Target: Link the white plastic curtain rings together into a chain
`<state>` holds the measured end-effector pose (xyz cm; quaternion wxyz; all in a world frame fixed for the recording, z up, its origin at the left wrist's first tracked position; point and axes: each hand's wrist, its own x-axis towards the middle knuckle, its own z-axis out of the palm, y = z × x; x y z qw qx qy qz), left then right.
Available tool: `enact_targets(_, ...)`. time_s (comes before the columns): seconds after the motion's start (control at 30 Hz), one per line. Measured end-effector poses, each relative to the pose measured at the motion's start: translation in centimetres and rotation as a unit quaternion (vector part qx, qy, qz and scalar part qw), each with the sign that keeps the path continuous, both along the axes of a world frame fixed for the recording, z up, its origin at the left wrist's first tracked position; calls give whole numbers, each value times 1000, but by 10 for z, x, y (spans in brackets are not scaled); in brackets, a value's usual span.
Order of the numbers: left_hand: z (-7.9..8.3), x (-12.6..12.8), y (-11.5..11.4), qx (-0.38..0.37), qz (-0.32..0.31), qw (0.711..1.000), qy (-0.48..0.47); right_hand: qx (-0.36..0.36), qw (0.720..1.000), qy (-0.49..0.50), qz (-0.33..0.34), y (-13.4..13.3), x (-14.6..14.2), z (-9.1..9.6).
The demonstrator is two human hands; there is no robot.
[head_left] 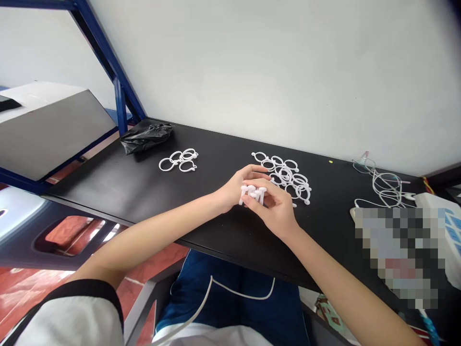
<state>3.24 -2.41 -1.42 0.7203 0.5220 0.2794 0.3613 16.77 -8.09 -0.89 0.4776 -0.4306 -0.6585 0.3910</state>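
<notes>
Above the black table, my two hands are together around a bunch of white plastic rings (252,192) with small knobs that look like curtain rings. My right hand (279,206) pinches the bunch between thumb and fingers. Behind it, my left hand (232,190) curls round the other side, its fingers partly hidden by the right. Just beyond the hands lies a loose heap of similar white rings (284,172), partly covered by my fingers. A smaller group of rings (179,159) lies apart to the left.
A crumpled black plastic bag (147,137) rests at the table's (212,144) back left corner. To the right are a coiled white cable (391,187), a blurred-out flat item (392,250) and a white box (441,230). A wall stands behind; a blue metal frame (104,48) rises at left.
</notes>
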Motion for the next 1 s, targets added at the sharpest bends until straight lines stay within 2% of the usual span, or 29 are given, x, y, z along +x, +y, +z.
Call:
enact_targets(0.17, 2, 2, -2, -52, 26, 998, -3, -6, 1000, 19, 0, -2, -3, 0)
enact_targets(0.27, 1, 5, -6, -47, 36, 998, -12, -18, 999, 27, -21, -2, -6, 0)
enact_targets(0.37, 0, 5, -6, -27, 43, 999, 3, -51, 997, 62, -7, 0, -7, 0)
enact_targets(0.47, 4, -1, 1, -19, -6, 1000, 21, -83, 989, 120, 0, 6, -4, 2)
enact_targets(0.53, 10, -6, 8, 0, -39, 999, 30, -88, 984, 151, -31, 12, 0, 2)
enact_targets(0.57, 14, -8, 11, 21, -30, 998, 42, -83, 982, 161, -54, 14, 3, 2)
enact_targets(0.67, 24, -12, 13, 84, 83, 990, 78, -28, 979, 161, -119, 21, 10, 0)
enact_targets(0.7, 27, -11, 11, 92, 100, 987, 82, 0, 978, 154, -138, 22, 12, -1)
enact_targets(0.73, 28, -10, 9, 94, 95, 988, 80, 28, 977, 145, -157, 23, 13, -2)
enact_targets(0.83, 25, -4, -2, 92, -1, 993, 72, 81, 969, 121, -200, 23, 12, -5)
enact_targets(0.9, 19, 0, -9, 112, -48, 990, 70, 83, 968, 115, -209, 21, 11, -7)
enact_targets(1.0, 12, 5, -13, 123, -78, 988, 58, 48, 976, 105, -186, 18, 8, -9)
